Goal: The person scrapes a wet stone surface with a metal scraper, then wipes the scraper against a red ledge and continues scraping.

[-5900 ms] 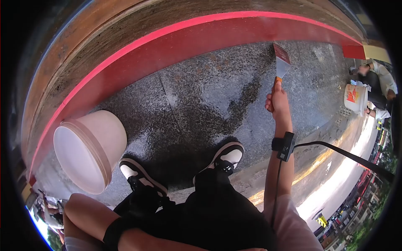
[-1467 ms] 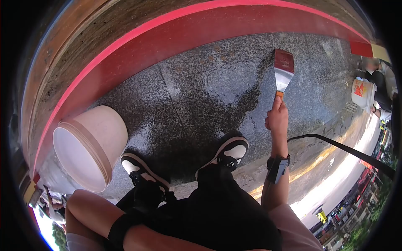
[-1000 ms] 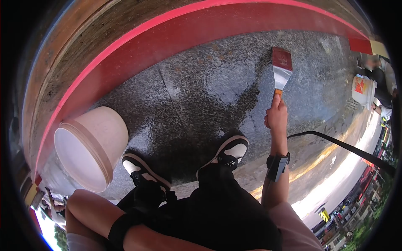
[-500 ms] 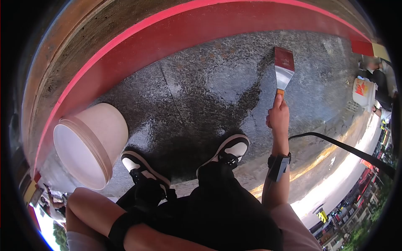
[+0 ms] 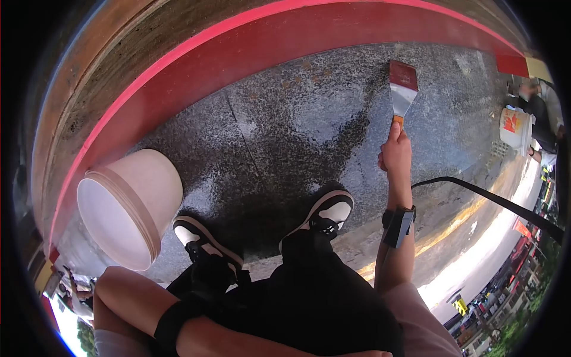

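My right hand [image 5: 397, 152] is wrapped round the orange handle of a wide-bladed scraper [image 5: 404, 98]. The thumb or a finger lies along the handle, and the metal blade, reflecting dark red, points away from me over the wet grey stone floor [image 5: 303, 113]. My left forearm, with a black band on it, crosses my lap at the bottom. Of my left hand [image 5: 379, 354], only a sliver shows at the lower edge; its fingers are hidden.
A white bucket [image 5: 146, 196] tips on its side at my left, beside my black and white shoes [image 5: 333, 214]. Ahead runs a red-painted ledge [image 5: 250, 53]. A black strap [image 5: 493, 208] arcs in from the right. At far right, a person [image 5: 538, 113] crouches by a labelled white bucket [image 5: 514, 128].
My right hand and the scraper have shifted slightly away from me, toward the red ledge. The bucket on my left and my feet stay about where they were.
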The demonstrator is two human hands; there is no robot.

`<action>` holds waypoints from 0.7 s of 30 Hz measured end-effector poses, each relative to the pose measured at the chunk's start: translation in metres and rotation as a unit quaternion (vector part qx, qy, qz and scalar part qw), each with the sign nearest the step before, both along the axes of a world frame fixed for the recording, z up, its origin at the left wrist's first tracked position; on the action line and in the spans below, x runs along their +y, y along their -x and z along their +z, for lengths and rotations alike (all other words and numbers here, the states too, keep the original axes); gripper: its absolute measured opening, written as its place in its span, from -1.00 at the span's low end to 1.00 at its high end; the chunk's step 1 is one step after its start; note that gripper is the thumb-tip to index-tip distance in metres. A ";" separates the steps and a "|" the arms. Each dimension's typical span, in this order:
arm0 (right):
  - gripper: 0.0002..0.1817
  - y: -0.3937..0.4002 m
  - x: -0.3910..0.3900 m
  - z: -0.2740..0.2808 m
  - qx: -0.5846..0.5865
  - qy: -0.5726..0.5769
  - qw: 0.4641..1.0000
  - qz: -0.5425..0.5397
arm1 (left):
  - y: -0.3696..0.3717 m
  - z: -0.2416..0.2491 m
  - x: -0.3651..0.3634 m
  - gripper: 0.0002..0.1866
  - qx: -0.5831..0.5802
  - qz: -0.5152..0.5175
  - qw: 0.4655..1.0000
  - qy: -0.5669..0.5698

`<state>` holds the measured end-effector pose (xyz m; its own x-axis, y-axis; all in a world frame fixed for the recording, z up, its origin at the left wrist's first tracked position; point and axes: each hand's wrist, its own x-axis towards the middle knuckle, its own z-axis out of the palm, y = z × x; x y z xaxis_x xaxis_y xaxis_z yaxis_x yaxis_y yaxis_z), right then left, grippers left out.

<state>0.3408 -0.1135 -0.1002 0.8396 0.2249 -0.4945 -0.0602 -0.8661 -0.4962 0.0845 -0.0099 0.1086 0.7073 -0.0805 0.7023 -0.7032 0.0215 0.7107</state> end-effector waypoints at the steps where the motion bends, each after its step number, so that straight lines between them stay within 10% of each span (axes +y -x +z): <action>1: -0.44 0.000 -0.001 -0.002 -0.003 -0.005 1.000 0.010 | -0.001 0.000 0.001 -0.48 -0.031 0.036 0.998 -0.041; 5: -0.46 0.010 -0.009 0.002 0.036 -0.012 0.999 -0.016 | 0.007 0.021 0.031 -0.49 0.030 -0.004 0.983 -0.181; 13: -0.50 0.018 -0.005 0.006 0.064 -0.043 0.997 -0.019 | 0.010 0.015 -0.014 -0.50 0.064 0.142 0.988 -0.021; 21: -0.53 0.045 -0.014 0.000 0.202 -0.110 0.973 -0.006 | 0.017 0.014 -0.010 -0.52 0.097 0.078 0.991 0.039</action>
